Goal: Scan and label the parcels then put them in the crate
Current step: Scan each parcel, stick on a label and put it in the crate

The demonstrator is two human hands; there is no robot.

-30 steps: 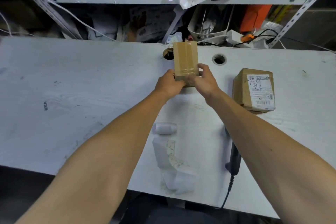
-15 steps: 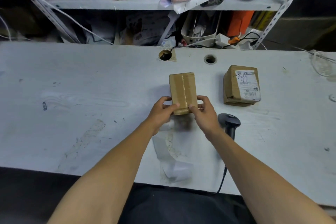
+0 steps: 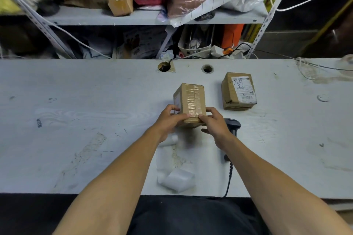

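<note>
Both hands, left hand point(image 3: 168, 120) and right hand point(image 3: 214, 124), still grip the taped parcel point(image 3: 191, 101), now turned slightly, exposing its left side.

Cardboard parcel point(image 3: 191, 104) w/ glossy tape; matt wood-grain table point(image 3: 76, 112).

I see a worn white table point(image 3: 80, 101) filling the middle of the frame, two cable holes point(image 3: 163, 67) near its far edge. Behind it, across the top, a grey metal shelf point(image 3: 99, 19) on perforated uprights point(image 3: 267, 23) is heaped with bags and cardboard. The upper right is dark.
</note>
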